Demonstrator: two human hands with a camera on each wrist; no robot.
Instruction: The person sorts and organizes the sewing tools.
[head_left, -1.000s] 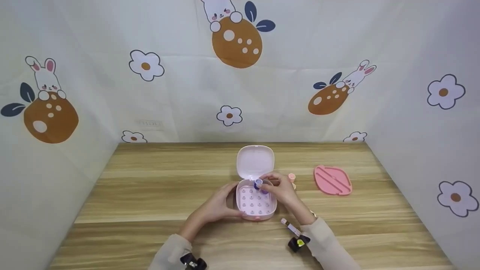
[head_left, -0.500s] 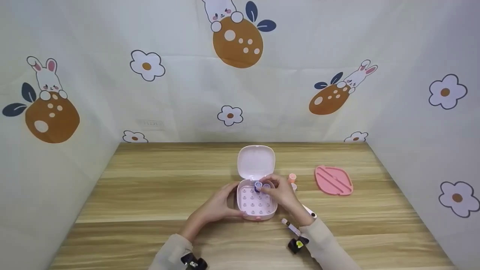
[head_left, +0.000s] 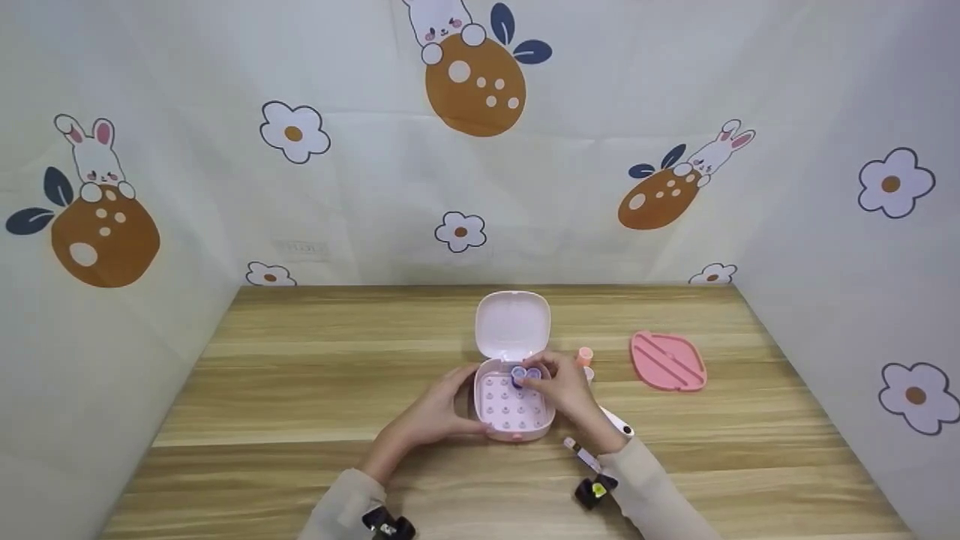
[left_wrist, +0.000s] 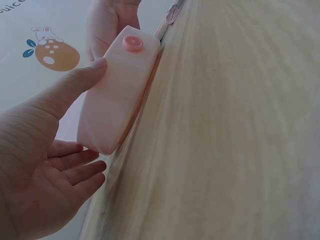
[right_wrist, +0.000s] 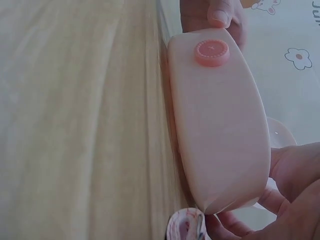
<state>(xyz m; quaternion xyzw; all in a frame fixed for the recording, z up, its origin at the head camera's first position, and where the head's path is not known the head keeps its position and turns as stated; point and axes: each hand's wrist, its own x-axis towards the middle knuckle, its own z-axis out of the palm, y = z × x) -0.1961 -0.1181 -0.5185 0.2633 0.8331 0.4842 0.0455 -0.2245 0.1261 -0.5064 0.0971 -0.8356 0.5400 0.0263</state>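
On the table stands a small pink box (head_left: 517, 433) with its lid (head_left: 513, 325) folded back and rows of small pegs inside. My left hand (head_left: 439, 409) grips its left side, thumb at the front corner. In the left wrist view the box front (left_wrist: 112, 95) carries a round pink button (left_wrist: 132, 43). My right hand (head_left: 568, 388) pinches a small blue cylinder (head_left: 518, 373) with a pale top, at the back of the box. Beside it, a similar purple cylinder (head_left: 534, 373) stands in the back right corner. Fingers partly cover both, and the cylinder's base is hidden.
Right of the box are an orange cylinder (head_left: 585, 355) and a white-topped one (head_left: 589, 373), partly behind my right hand. A pink grooved plate (head_left: 668, 361) lies farther right. A white piece (head_left: 620, 422) and a slim pale stick (head_left: 581, 454) lie near my right wrist.
The blue cylinder in my right fingers has shifted slightly right, closer to the purple one. More of the white piece by my right wrist shows. My left hand keeps its hold on the box.
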